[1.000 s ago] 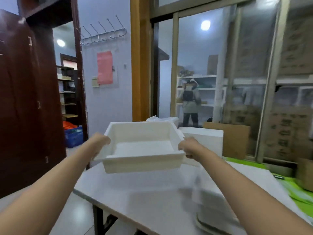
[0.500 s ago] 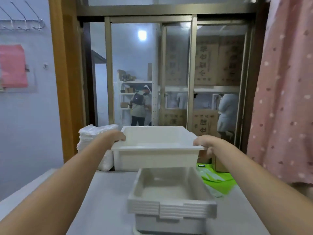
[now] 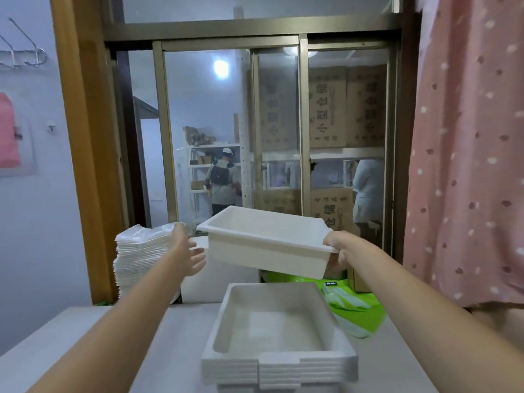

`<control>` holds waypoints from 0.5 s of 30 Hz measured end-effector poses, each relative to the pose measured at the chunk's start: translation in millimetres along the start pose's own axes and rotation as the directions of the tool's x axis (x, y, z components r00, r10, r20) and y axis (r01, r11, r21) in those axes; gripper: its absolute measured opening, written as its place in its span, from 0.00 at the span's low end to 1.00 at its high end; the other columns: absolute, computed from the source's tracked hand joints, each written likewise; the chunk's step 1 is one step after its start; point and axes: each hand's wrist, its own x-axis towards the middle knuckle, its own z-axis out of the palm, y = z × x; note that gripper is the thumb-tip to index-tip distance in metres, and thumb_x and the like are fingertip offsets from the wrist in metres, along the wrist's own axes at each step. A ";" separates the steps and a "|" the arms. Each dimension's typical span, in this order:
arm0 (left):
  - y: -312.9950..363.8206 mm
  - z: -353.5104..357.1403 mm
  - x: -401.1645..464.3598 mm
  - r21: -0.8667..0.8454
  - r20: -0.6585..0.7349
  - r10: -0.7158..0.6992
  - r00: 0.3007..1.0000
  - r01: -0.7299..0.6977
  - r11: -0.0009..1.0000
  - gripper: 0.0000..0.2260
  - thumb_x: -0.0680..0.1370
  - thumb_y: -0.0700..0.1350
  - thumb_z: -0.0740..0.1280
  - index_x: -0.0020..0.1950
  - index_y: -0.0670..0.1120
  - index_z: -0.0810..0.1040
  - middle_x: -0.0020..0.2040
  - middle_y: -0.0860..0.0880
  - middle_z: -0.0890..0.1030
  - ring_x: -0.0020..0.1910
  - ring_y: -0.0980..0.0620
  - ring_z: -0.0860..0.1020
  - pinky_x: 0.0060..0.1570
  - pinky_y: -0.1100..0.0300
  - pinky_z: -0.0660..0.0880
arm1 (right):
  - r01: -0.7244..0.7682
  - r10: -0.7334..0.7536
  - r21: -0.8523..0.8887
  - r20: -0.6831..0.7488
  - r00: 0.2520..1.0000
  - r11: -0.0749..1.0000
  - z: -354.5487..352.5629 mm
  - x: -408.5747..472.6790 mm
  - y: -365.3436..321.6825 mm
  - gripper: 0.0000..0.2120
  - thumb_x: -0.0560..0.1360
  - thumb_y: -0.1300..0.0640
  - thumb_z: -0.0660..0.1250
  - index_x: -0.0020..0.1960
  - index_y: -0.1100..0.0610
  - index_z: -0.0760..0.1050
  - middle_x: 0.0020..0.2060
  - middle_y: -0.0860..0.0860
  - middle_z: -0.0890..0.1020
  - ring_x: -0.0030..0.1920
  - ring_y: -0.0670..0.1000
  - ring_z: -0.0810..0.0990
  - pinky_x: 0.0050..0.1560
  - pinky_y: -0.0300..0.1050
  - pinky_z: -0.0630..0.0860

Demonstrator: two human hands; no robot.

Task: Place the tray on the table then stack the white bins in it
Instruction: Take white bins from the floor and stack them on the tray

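- The white bin is in the air above the far end of the stack of bins that sits on the grey surface. It is tilted, its right end lower than its left, open side up.
- The right hand grips the bin's right rim, thumb over the lip and fingers curled beneath — it alone carries the bin.
- The left hand is just beside the bin's left end, fingers spread and relaxed, holding nothing; whether a fingertip brushes the wall I cannot tell.
- Handling, as a judgement: a thin, rigid plastic shell, light enough to hang from one hand, smooth-walled and likely a little slippery. The out-turned rim at the short ends is the natural place to take hold — one hand on each end would level it.
- Its long axis runs left to right across the view. The stack's long axis runs away from the viewer, so the two look crossed, and the held bin would probably need a quarter turn before it could nest.
- A tray beneath the stack cannot be made out.
- Behind the left hand stands a pile of white sheets by the window frame.
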 end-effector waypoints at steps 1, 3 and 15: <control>-9.2 8.3 -4.6 -0.097 -0.046 -0.011 0.999 0.007 0.995 0.32 0.75 0.63 0.54 0.72 0.43 0.66 0.67 0.43 0.73 0.62 0.42 0.74 0.59 0.47 0.73 | -0.001 0.002 0.039 -0.021 1.000 0.999 4.0 2.8 -0.5 0.12 0.76 0.69 0.51 0.55 0.66 0.70 0.45 0.62 0.77 0.44 0.59 0.79 0.43 0.61 0.79; -30.2 30.8 -20.2 -0.259 -0.112 -0.035 0.993 0.005 0.966 0.37 0.72 0.68 0.55 0.77 0.52 0.57 0.74 0.48 0.63 0.70 0.41 0.67 0.65 0.40 0.67 | 0.035 -0.031 0.078 -0.061 0.998 0.996 13.0 -2.2 -2.5 0.09 0.78 0.68 0.51 0.53 0.64 0.69 0.41 0.59 0.74 0.39 0.57 0.76 0.33 0.54 0.79; -95.8 116.2 -40.4 -0.024 -0.335 0.148 0.931 -0.166 0.986 0.26 0.81 0.53 0.55 0.77 0.45 0.57 0.74 0.41 0.56 0.65 0.34 0.68 0.65 0.44 0.64 | -0.005 0.006 0.149 -0.004 1.000 0.989 46.5 -14.1 11.8 0.04 0.74 0.62 0.56 0.46 0.59 0.68 0.40 0.58 0.74 0.42 0.58 0.77 0.44 0.55 0.79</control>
